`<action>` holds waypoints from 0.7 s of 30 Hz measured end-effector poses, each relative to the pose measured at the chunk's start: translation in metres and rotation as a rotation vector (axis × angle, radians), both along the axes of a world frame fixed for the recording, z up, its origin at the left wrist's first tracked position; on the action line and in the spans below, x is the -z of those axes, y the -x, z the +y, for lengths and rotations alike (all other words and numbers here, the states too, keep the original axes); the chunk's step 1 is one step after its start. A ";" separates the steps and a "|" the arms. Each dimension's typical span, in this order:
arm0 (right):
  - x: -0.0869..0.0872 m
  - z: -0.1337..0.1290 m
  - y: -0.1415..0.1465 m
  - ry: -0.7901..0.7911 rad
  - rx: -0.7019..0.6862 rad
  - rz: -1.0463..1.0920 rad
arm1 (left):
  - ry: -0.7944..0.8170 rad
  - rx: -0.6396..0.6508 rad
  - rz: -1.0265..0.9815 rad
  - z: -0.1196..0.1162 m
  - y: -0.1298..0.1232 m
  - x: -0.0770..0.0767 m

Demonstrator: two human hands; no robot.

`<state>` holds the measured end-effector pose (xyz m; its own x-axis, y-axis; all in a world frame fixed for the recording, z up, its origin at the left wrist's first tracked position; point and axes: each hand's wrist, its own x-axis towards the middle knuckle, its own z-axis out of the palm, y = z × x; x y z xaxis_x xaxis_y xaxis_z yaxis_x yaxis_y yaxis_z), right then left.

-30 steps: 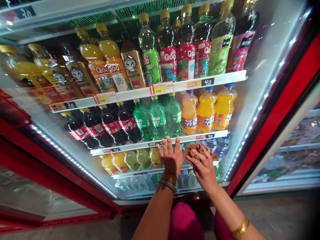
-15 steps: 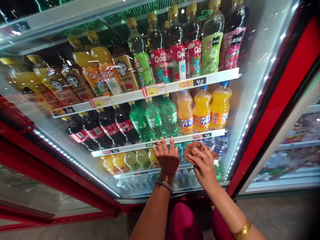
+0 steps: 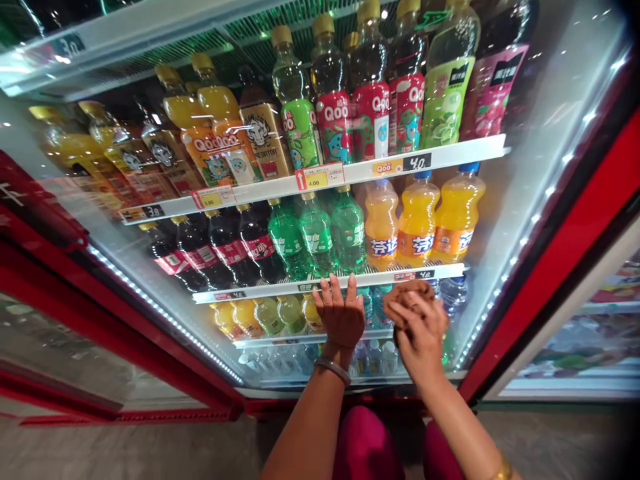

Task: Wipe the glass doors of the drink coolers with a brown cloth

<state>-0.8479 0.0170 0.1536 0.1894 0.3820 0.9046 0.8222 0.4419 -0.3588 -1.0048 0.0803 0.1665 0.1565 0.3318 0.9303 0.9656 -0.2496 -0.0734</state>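
My left hand is open, its fingers spread and raised against the front edge of the middle shelf, just under the green soda bottles. It holds nothing. My right hand is closed on a bunched brown cloth, with the fingers bent over it. The cloth sits below the right part of that shelf edge, under the orange soda bottles, and hides part of the bottles behind. Whether glass lies between my hands and the shelves, I cannot tell.
Upright juice bottles fill the shelf above. Dark cola bottles stand at left. Smaller drinks line a lower shelf. A red frame borders the cooler, and another cooler stands at right.
The whole view has shifted, so shelves and hands appear farther right. The cloth looks more bunched, and my right fingers are more bent. My left hand stays at the shelf edge.
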 end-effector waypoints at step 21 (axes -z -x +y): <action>-0.035 0.010 0.001 -0.011 0.033 0.051 | -0.094 0.077 0.003 0.004 0.002 0.000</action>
